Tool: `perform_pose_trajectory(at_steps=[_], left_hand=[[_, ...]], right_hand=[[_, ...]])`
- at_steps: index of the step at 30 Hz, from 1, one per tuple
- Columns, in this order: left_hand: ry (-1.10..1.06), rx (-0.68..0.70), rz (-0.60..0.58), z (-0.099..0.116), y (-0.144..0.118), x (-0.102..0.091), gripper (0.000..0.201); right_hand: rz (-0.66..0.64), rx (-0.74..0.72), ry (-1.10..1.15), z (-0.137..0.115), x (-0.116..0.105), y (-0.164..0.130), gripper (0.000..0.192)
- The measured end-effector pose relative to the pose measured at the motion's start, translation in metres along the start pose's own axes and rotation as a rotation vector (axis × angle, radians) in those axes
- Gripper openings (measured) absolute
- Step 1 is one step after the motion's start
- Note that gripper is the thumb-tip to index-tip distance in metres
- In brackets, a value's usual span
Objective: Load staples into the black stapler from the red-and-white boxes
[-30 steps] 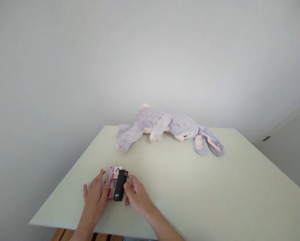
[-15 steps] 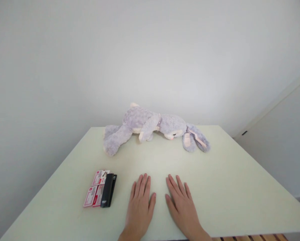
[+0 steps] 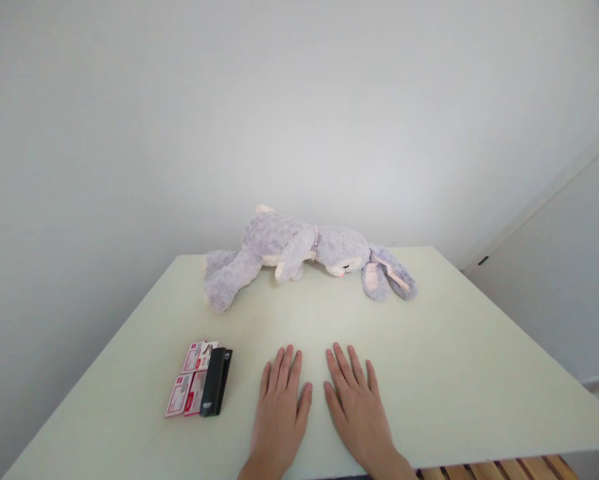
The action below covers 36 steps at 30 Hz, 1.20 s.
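My left hand (image 3: 280, 407) lies palm down on the pale table (image 3: 459, 373), fingers stretched out and nothing in it. Beside it, a short gap to the right, my right hand (image 3: 358, 410) rests flat in the same way, also holding nothing. Left of my left hand is a black stapler (image 3: 214, 381), lying along the right side of several small white-and-red boxes (image 3: 180, 393) that look like staple boxes. A lilac plush rabbit (image 3: 279, 240) lies on its side along the back of the table, with its long ears (image 3: 392, 273) toward the right. Neither hand touches these things.
A plain light wall (image 3: 299, 120) stands behind the table. On the right is a pale panel (image 3: 554, 280) with a small dark fitting (image 3: 483, 261). Wooden slats (image 3: 494, 470) show below the table's front right edge.
My right hand has shifted slightly left, closer to my left hand. The view has tilted a little; the rabbit, stapler and boxes have not moved on the table.
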State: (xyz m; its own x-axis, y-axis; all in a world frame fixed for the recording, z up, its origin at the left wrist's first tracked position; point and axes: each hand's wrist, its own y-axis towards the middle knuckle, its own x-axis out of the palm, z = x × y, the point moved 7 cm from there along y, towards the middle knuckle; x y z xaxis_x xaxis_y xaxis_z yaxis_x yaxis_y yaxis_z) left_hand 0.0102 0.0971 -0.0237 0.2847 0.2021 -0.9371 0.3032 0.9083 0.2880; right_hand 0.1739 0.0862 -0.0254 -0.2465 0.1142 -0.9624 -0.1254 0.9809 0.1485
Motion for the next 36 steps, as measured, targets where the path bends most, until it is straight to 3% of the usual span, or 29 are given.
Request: perform_pose_trajectory(at_steps=[36], left_hand=[[-0.003,-0.007,0.009,0.0018,0.0010,-0.0013,0.063]], right_hand=[[0.006,0.005,0.012,0.0008,0.0008,0.0007,0.063]])
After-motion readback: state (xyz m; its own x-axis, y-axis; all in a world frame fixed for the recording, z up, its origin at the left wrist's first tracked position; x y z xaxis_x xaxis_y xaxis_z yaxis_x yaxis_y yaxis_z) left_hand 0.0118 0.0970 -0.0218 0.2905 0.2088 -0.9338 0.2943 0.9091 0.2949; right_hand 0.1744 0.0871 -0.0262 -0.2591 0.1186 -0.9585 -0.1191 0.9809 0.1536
